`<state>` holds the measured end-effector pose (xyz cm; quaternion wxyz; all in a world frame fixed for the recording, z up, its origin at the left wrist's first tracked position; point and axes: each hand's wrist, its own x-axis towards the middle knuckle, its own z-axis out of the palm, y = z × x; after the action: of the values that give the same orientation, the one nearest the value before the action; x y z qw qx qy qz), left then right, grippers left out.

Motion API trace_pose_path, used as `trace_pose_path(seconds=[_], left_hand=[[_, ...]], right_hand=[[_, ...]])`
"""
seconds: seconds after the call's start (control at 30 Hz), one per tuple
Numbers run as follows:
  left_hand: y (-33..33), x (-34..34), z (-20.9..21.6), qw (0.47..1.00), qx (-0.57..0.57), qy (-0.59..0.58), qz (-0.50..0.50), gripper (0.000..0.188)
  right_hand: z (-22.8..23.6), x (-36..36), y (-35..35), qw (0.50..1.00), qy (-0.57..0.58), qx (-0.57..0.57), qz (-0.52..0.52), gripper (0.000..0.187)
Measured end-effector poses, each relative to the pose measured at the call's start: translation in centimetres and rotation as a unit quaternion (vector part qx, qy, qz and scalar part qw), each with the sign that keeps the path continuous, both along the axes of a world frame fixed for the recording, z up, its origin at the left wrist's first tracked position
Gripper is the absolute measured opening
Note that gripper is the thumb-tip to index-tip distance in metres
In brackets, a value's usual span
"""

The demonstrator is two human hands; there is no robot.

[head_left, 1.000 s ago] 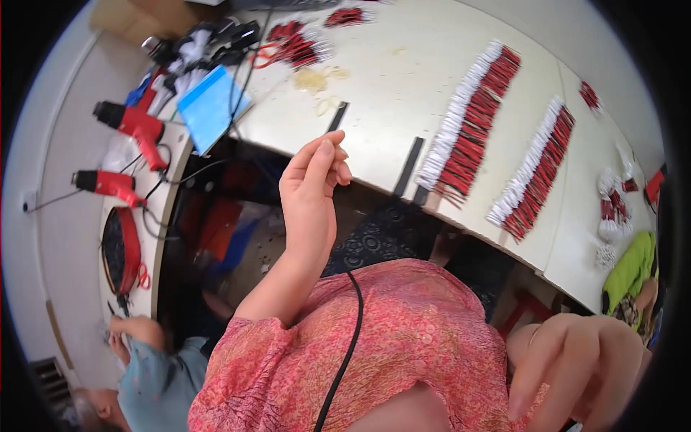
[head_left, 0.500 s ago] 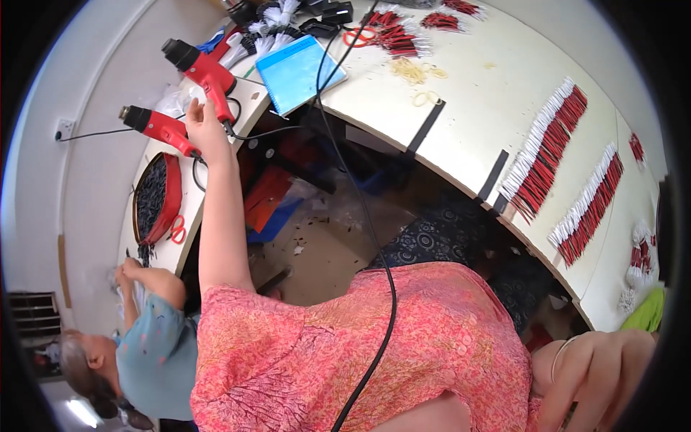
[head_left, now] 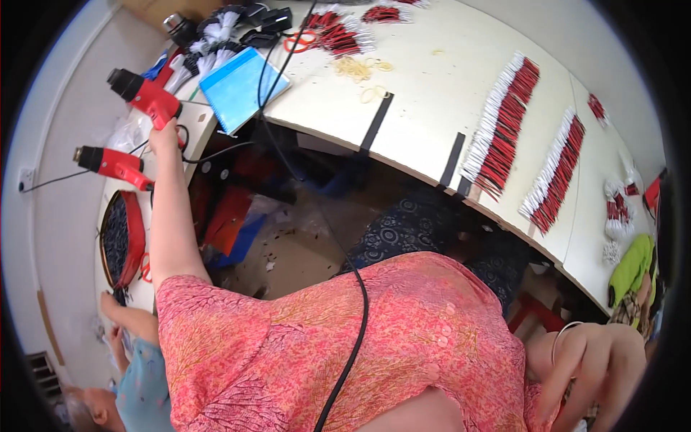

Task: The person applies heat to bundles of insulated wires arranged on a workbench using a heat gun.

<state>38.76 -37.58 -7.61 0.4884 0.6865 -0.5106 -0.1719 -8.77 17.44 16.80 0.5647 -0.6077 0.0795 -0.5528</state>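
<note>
My left hand (head_left: 165, 137) reaches to the upper left and is closed around the handle of a red and black heat gun (head_left: 151, 99). A second red heat gun (head_left: 114, 164) lies just below it on the side table, its black nozzle pointing left. My right hand (head_left: 599, 367), large and close at the lower right, hangs with its fingers apart and bent downward. Nothing shows in it, though its fingertips are partly cut off by the frame edge. A thin bangle (head_left: 563, 337) circles that wrist.
Rows of red and black wires with white ends (head_left: 502, 126) lie on the white table (head_left: 425, 93). A blue notebook (head_left: 241, 88), rubber bands (head_left: 353, 69) and orange scissors (head_left: 299, 41) are there too. A black cable (head_left: 360, 317) hangs across the view. A co-worker (head_left: 140, 374) sits left, beside a red-rimmed container (head_left: 134, 234).
My left hand has closed on the upper heat gun's handle, where its fingers were apart before. The whole view has shifted, so the table appears further left and higher.
</note>
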Motion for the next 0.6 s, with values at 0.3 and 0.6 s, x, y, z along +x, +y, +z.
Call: trace_pose_path(seconds=[0.3, 0.6], left_hand=[[8.6, -5.7, 11.4, 0.941, -0.127, 0.209, -0.233, 0.032], [21.1, -21.7, 18.9, 0.825, -0.052, 0.183, -0.533, 0.041]], right_hand=[[-4.7, -5.1, 2.8, 0.954, -0.003, 0.133, -0.268, 0.029], [-7.7, -3.5, 1.9, 0.862, 0.144, 0.166, -0.456, 0.025]])
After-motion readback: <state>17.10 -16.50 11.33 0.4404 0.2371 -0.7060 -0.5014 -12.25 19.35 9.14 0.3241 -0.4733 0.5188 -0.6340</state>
